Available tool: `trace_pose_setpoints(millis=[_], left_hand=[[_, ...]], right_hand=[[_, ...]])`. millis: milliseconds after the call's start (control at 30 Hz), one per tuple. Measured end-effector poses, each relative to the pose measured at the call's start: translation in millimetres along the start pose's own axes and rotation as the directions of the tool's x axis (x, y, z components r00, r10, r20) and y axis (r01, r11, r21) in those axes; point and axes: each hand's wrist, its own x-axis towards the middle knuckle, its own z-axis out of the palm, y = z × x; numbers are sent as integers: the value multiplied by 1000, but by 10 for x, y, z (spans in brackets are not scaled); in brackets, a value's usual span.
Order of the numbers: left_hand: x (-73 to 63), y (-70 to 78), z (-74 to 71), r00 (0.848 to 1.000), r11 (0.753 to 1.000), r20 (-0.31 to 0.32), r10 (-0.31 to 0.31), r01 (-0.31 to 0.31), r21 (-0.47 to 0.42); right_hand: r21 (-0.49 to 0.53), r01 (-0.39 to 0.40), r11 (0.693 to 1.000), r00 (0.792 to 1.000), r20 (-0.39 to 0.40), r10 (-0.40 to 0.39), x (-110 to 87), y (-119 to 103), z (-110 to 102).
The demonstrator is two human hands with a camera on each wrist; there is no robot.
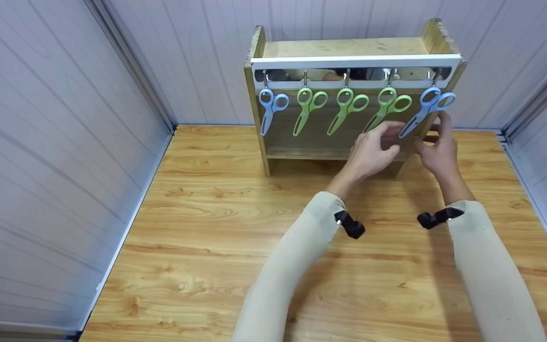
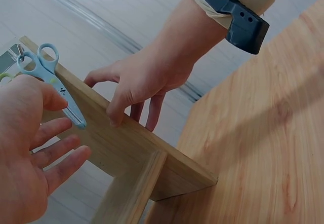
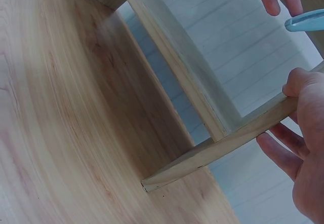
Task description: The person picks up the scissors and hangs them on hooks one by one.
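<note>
A wooden shelf (image 1: 264, 164) stands by the back wall. From hooks along its front hang blue scissors (image 1: 267, 121) at the left end, three green scissors (image 1: 344, 113) in the middle, and blue scissors (image 1: 425, 111) at the right end. My left hand (image 1: 373, 147) is just below and left of the right-end blue scissors, its fingers spread and loosely bent, holding nothing. In the left wrist view it overlaps those scissors (image 2: 49, 74). My right hand (image 1: 439, 147) grips the shelf's right side panel (image 3: 243, 127), thumb on the front edge and fingers around the outer side.
A white-edged strip (image 1: 356, 61) carries the hooks across the shelf's front. The shelf stands on a wood-grain surface (image 1: 197, 228). Panelled walls rise at the left (image 1: 55, 156), back (image 1: 207, 61) and right. Each wrist wears a black camera mount (image 1: 349, 225).
</note>
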Motion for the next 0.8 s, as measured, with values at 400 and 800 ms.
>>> trace_pose_setpoints(millis=[400,800], left_hand=[[-184,35,-118,999,997,7,44,-45,66],[-480,36,-534,990,977,-45,134,-124,172]], right_hand=[[0,55,999,987,-148,-54,-99,83,-37],[-40,97,994,962,-252,-104,-174,35,-280]])
